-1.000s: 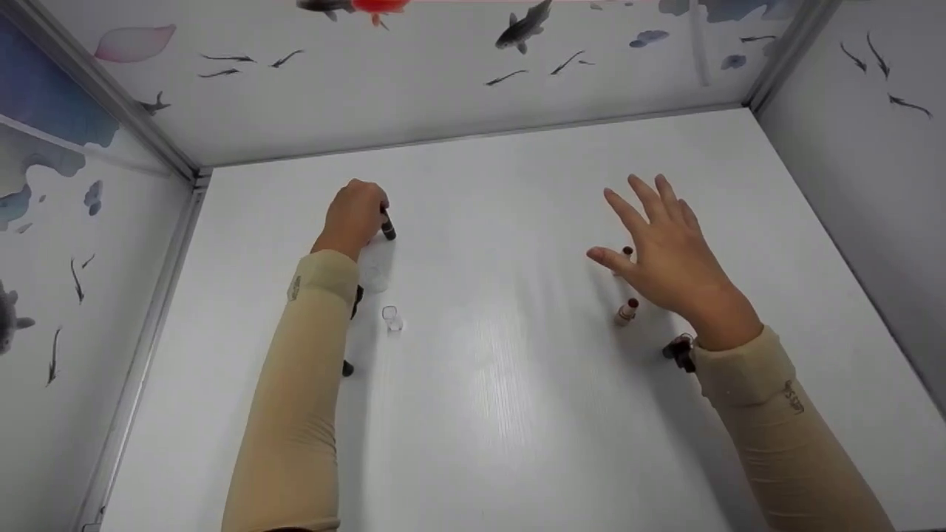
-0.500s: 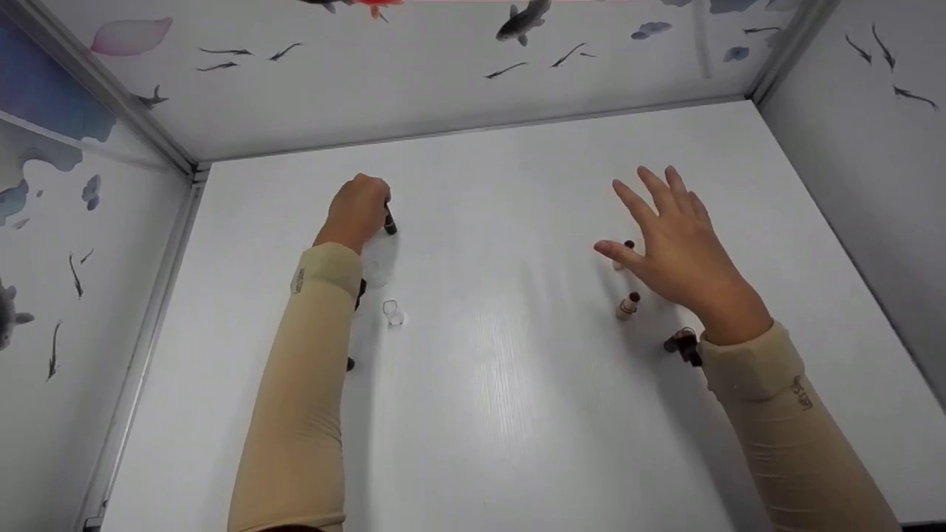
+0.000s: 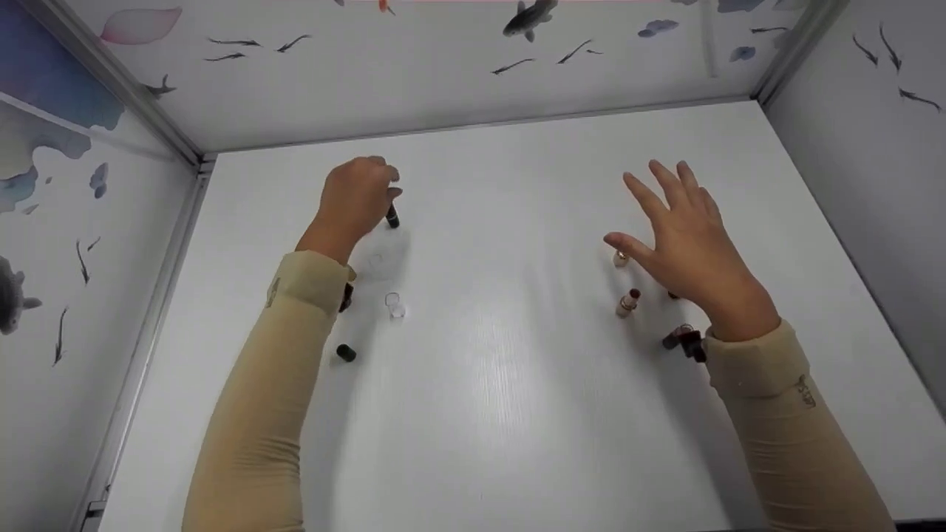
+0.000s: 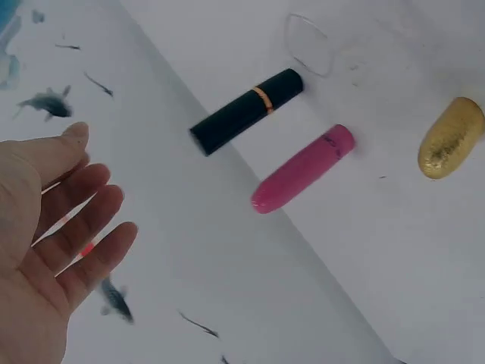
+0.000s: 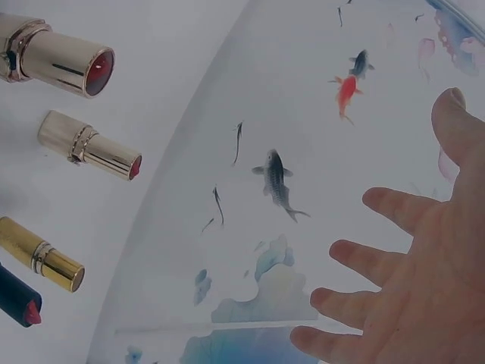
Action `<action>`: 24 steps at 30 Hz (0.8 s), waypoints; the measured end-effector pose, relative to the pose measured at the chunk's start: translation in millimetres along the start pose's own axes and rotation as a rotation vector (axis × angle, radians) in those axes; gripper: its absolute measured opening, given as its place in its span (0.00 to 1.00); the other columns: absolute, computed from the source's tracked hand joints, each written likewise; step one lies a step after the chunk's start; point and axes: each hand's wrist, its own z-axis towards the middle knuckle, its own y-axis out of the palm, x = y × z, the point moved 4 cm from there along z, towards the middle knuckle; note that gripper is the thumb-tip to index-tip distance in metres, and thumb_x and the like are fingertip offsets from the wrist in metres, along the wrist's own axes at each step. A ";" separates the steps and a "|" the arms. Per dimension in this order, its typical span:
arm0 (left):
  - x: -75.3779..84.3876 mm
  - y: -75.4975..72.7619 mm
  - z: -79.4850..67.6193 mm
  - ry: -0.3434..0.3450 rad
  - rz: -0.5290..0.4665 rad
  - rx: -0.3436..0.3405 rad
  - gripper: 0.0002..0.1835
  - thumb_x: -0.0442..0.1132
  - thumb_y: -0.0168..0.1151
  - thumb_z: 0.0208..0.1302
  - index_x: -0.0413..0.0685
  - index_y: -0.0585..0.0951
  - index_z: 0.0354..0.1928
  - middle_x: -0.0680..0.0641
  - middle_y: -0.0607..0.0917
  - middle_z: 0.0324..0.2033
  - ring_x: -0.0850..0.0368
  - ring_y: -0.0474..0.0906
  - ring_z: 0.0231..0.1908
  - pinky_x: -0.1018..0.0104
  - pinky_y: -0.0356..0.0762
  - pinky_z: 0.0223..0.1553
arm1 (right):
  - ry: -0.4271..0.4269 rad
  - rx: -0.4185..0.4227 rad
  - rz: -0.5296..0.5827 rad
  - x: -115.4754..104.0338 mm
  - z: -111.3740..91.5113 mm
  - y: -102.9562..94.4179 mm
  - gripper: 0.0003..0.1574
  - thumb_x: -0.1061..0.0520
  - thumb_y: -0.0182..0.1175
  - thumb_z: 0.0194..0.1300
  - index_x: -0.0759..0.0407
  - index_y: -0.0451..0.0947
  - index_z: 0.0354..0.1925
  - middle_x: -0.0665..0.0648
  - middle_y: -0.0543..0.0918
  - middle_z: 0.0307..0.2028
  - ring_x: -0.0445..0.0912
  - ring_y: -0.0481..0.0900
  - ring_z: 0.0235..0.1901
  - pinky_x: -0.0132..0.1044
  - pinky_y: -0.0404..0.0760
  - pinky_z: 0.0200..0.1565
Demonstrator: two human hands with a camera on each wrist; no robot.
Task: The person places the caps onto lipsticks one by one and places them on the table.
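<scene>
My left hand (image 3: 355, 196) hovers over the left part of the table, near a black tube with a gold band (image 4: 248, 111). Its fingers (image 4: 79, 216) are loosely bent with nothing between them, apart from the tube. Near the tube are a pink tube (image 4: 305, 170) and a rounded gold one (image 4: 452, 138). My right hand (image 3: 691, 240) is spread in the air on the right, touching nothing. Below and beside it are several uncapped lipsticks, among them a pale gold one (image 5: 91, 148), a larger one (image 5: 68, 62), a yellow-gold one (image 5: 44, 254) and a dark one (image 5: 19, 296).
A small clear cap (image 3: 395, 306) and a black cylinder (image 3: 346, 352) lie on the white table (image 3: 488, 443) at left. Another clear piece (image 3: 377, 264) is faint beside my left wrist. Walls (image 3: 443, 81) painted with fish border the back and sides.
My left fingers have come off the black tube and lifted away from it. The left forearm has swung left, uncovering the black cylinder. My right hand stays spread, slightly farther right.
</scene>
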 end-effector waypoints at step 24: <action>-9.5 50.3 -47.2 -0.136 -0.018 -0.476 0.14 0.33 0.77 0.65 0.36 0.88 0.51 0.34 0.89 0.50 0.37 0.86 0.48 0.45 0.84 0.58 | 0.007 -0.051 -0.050 19.7 3.0 -5.3 0.54 0.43 0.70 0.73 0.58 0.57 0.83 0.72 0.59 0.79 0.73 0.46 0.80 0.74 0.50 0.75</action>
